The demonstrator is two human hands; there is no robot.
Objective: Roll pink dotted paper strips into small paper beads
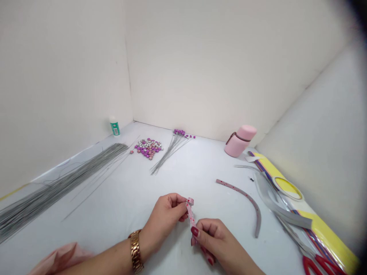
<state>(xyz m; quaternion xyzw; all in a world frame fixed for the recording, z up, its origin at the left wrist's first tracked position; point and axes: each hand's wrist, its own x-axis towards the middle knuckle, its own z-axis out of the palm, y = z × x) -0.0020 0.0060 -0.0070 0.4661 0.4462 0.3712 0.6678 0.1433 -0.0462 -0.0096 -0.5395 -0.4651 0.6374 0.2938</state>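
Observation:
Between my two hands is a narrow pink paper strip (191, 217) with small red marks. My left hand (168, 211), with a gold-coloured watch band (135, 250) on the wrist, pinches the strip near its upper end, where a short piece is looped or folded over. Lower down, the thumb and fingers of my right hand (212, 236) close on the same strip; its tail is partly hidden beneath them. Another pink strip with red dots (239, 191) lies curved on the table, apart from my right hand.
Thin grey wires (65, 179) lie along the left. Behind stand a glue bottle (115, 126), a pile of purple, silver and pink pieces (148, 148), purple-tipped wires (169, 151) and a pink flask (240, 141). At right are a tape roll (288, 188), yellow sheets (329, 233) and red-handled scissors (311, 265).

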